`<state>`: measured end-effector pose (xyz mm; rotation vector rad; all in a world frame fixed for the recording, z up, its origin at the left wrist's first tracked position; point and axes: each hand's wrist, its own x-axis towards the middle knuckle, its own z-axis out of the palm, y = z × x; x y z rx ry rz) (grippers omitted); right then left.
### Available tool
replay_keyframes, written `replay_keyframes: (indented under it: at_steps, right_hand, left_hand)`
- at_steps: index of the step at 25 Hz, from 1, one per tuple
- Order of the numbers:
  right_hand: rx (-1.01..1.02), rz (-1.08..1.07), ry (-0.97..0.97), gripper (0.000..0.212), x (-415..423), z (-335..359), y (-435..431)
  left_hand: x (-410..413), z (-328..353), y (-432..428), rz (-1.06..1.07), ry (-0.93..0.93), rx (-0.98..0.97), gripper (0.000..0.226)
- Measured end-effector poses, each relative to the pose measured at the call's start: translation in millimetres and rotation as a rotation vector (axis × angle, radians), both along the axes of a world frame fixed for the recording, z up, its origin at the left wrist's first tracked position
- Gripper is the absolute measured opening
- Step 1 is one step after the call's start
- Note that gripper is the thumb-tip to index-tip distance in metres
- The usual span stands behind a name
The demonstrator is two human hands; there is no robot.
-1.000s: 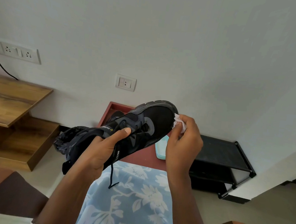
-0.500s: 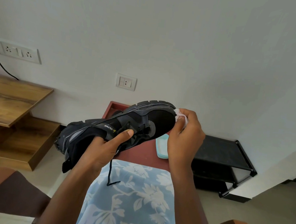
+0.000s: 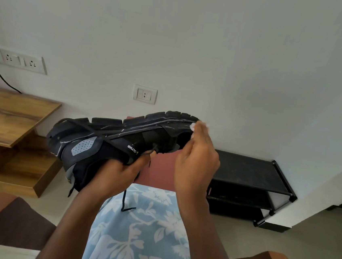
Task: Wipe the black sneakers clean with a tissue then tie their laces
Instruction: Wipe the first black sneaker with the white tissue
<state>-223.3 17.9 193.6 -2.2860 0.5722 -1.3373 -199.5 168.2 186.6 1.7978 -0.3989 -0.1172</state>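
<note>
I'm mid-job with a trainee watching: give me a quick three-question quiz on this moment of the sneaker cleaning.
1. True or false: the black sneaker rests flat on the person's lap.
2. Multiple choice: where does the tissue touch the sneaker? A) heel B) tongue C) sole edge at the toe
3. Fill in: the loose lace hangs down over the blue floral ____.

Key
1. False. The left hand holds it up in the air, turned so the tread faces up and away.
2. C. The right hand pinches the tissue against the toe end of the sole.
3. Fabric on the lap; the lace is not yet tied.
</note>
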Motion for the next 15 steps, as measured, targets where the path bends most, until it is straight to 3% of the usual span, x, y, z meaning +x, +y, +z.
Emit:
replay_keyframes:
  at_steps: [2, 6, 8, 12, 15]
  right_hand:
    - [-0.086, 0.038, 0.023, 0.050, -1.5, 2.5, 16.2]
    - [-0.198, 0.224, -0.058, 0.051, -5.5, -2.2, 30.7]
    - [-0.117, 0.258, -0.075, 0.050, -5.5, -5.2, 11.7]
    - [0.183, 0.116, -0.063, 0.047, -6.7, -4.4, -32.1]
    - [0.166, 0.054, -0.062, 0.045, -9.2, -4.3, -30.5]
  left_hand:
    - [-5.7, 1.0, -5.3, 0.025, 0.018, 0.096, 0.021]
    - [-9.2, -1.5, -8.0, 0.013, 0.001, 0.057, 0.023]
    - [-5.2, -5.4, -5.2, 0.004, -0.019, 0.003, 0.012]
    - [-7.3, 1.1, -3.8, -0.032, -0.058, -0.065, 0.025]
    - [-7.2, 1.1, -6.9, -0.078, -0.072, -0.086, 0.027]
